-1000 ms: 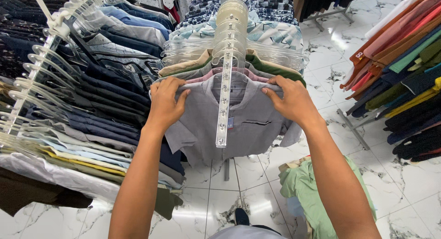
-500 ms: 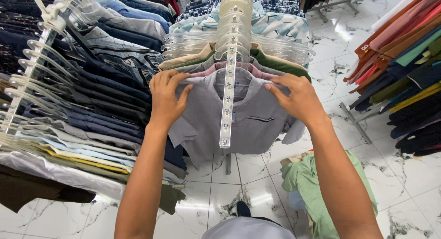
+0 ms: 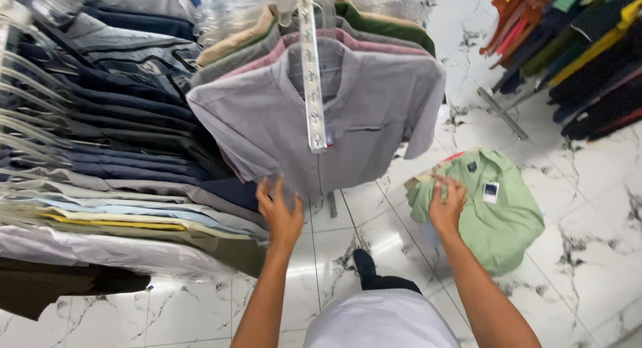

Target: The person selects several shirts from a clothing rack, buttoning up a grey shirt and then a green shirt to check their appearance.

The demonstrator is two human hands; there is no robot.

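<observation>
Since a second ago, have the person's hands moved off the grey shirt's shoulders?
Yes. Both the left hand and right hand dropped from the grey shirt shoulders to below its hem.

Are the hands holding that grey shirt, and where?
Nothing is clearly held. The left hand is open at the bottom hem of the grey shirt, perhaps touching it. The right hand hangs free over the green shirt.

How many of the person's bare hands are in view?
2: left hand at the grey shirt's lower hem, right hand raised before the green shirt on the floor.
</observation>
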